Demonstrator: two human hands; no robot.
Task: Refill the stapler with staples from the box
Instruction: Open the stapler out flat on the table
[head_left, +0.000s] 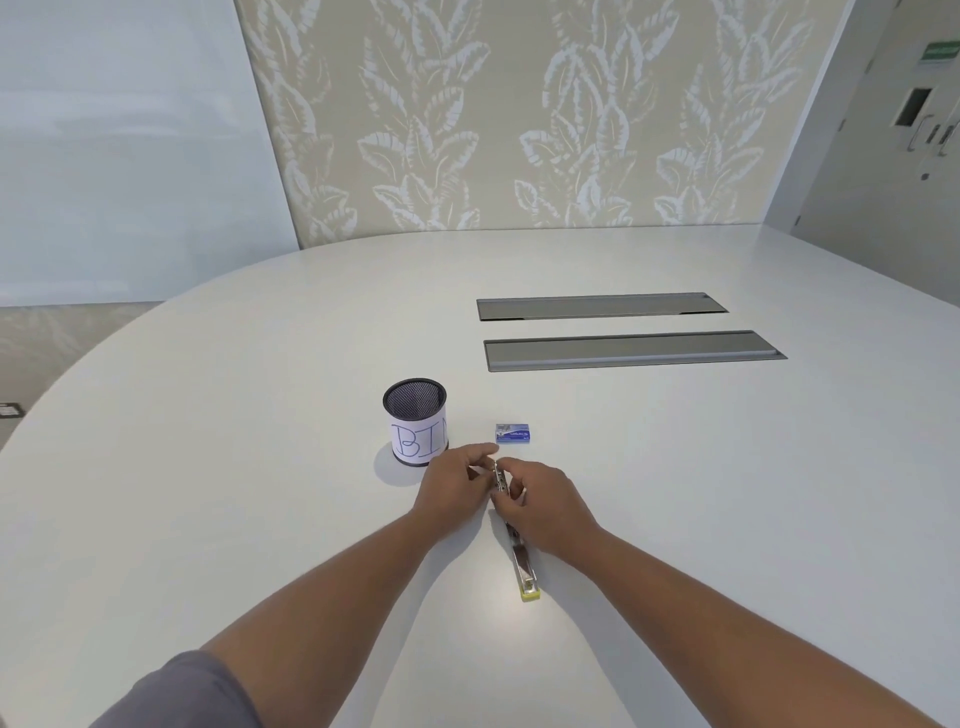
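Stapler: the stapler (521, 558) lies opened out flat on the white table (208, 467), running near-to-far, its yellow-tipped end nearest the person and its metal far end up between both hands.
Left hand: the left hand (454, 488) comes in from the left, fingers curled, fingertips at the far metal end; it looks like a pinch on that end, though the contact itself is too small to be sure.
Right hand: the right hand (545, 506) sits over the stapler's middle, fingers curled down round the metal part, holding it.
Box: the small blue staple box (513, 433) waits just beyond the hands, apart from them and apparently closed (nobody has touched it at this moment).
Bin: a black mesh cup (415, 421) with a paper label stands to the left of the box, near the left hand but not touching it.
Far side: two grey cable hatches (623, 327) are set into the tabletop, well apart from the action.
Step in hand: by the look of it, getting the magazine open and ready for loading.
Handling: the stapler should be stiff, light and smooth metal, sprung at the hinge, so best held by the channel's sides. The staple strip will be brittle; take it by its long sides, gently.
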